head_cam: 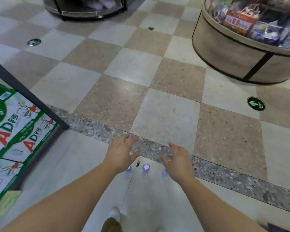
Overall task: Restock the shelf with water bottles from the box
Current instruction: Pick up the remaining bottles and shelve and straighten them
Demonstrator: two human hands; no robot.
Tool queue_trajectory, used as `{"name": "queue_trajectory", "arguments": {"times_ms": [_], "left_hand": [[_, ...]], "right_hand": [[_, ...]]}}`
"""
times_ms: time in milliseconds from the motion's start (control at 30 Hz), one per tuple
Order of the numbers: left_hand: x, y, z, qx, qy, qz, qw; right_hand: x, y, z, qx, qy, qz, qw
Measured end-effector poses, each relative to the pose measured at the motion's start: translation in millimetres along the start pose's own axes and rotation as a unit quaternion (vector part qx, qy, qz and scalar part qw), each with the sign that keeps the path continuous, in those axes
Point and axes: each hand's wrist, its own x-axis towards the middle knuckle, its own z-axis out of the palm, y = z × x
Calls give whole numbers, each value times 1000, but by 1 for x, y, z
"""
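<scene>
Three clear water bottles stand upright on the pale floor below me, seen from above by their purple caps: the middle bottle [146, 167], a left bottle [129, 168] partly hidden under my left wrist, and a right bottle [164, 172] partly hidden under my right hand. My left hand [121, 152] hovers above them with fingers spread and relaxed, holding nothing. My right hand [178, 160] hovers opposite it, fingers loosely bent, also holding nothing. No box and no water shelf can be made out.
Green-and-white "AD" drink cartons [12, 136] are stacked at the left under a dark shelf rail [28, 96]. A round display bin [241, 52] with packaged goods stands at the upper right, another rack [85, 9] at the top. Checkered tiles lie ahead.
</scene>
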Motion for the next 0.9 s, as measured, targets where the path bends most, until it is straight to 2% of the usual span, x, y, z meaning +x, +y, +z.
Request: {"name": "queue_trajectory", "arguments": {"times_ms": [100, 233, 467, 567, 633, 733, 900], "left_hand": [[27, -37, 49, 5, -23, -10, 1000], [68, -85, 153, 18, -59, -24, 998], [132, -166, 336, 60, -164, -63, 983], [153, -191, 387, 56, -214, -86, 971], [160, -198, 405, 39, -223, -82, 971], [163, -196, 409, 17, -194, -68, 979], [151, -157, 338, -16, -152, -49, 987]], "right_hand": [[27, 12, 60, 1, -18, 6, 1000], [70, 52, 164, -25, -61, 13, 998], [140, 128, 339, -36, -152, 38, 987], [164, 148, 385, -29, -153, 34, 987], [172, 156, 399, 4, -132, 31, 991], [173, 155, 397, 41, -109, 28, 993], [151, 118, 333, 74, -95, 18, 993]]}}
